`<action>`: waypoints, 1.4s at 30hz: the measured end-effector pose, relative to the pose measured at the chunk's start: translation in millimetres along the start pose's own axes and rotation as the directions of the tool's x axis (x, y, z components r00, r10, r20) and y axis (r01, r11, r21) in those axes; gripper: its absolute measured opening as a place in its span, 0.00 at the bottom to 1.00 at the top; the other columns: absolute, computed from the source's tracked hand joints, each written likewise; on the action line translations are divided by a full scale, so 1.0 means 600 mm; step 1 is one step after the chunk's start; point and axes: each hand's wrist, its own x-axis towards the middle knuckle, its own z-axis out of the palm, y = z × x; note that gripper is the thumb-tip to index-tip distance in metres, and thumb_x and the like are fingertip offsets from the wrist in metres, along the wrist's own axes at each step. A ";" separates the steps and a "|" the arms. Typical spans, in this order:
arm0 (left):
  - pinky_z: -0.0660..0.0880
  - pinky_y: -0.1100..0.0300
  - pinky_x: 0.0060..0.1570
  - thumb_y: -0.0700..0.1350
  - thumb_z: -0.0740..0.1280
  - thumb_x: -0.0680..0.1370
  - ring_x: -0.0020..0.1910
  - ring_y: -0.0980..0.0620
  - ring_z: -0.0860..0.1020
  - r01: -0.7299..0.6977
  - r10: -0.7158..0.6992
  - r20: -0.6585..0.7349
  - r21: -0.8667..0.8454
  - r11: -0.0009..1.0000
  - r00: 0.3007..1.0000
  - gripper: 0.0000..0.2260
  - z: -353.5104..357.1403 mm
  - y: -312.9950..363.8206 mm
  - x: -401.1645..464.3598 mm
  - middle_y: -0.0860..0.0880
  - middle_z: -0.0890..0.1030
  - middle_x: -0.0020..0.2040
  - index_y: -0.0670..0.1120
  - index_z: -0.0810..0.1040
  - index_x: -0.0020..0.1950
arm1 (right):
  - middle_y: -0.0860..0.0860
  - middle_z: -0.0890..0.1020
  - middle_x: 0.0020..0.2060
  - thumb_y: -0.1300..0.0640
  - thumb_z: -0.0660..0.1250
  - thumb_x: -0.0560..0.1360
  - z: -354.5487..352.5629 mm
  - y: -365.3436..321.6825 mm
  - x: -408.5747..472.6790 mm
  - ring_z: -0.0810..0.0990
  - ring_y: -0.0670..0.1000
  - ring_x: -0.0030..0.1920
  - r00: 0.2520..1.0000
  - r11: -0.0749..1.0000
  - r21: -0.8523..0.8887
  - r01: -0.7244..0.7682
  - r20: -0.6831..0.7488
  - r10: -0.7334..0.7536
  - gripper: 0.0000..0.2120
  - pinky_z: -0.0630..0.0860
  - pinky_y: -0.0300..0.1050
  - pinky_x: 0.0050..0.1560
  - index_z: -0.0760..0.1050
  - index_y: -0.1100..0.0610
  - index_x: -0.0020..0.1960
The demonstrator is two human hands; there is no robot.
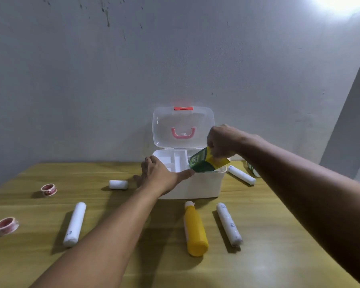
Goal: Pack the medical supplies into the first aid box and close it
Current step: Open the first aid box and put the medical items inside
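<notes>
The white first aid box (195,188) stands open at the far middle of the table, its clear lid (183,125) upright with a pink handle and red latch. My right hand (222,142) grips a green and yellow carton (204,162), tilted and partly inside the box's right side. My left hand (162,173) rests on the box's front left rim, fingers spread around it. On the table lie a yellow bottle (195,229), three long white bandage rolls (75,223) (229,224) (241,175), a short white roll (118,184) and two red tape rolls (48,189) (6,225).
The wooden table (279,256) meets a grey wall just behind the box. A white and green item (253,170) is half hidden behind my right forearm at the right of the box. White dividers show inside the box's tray.
</notes>
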 end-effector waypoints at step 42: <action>0.41 0.50 0.75 0.53 0.49 0.82 0.78 0.47 0.52 -0.473 0.523 -0.027 0.388 0.791 0.852 0.26 0.056 0.047 -0.057 0.44 0.58 0.78 0.41 0.57 0.77 | 0.55 0.78 0.46 0.49 0.72 0.68 0.154 0.267 -0.134 0.74 0.58 0.43 0.708 0.700 0.128 -0.702 0.026 0.705 0.13 0.72 0.46 0.42 0.74 0.57 0.43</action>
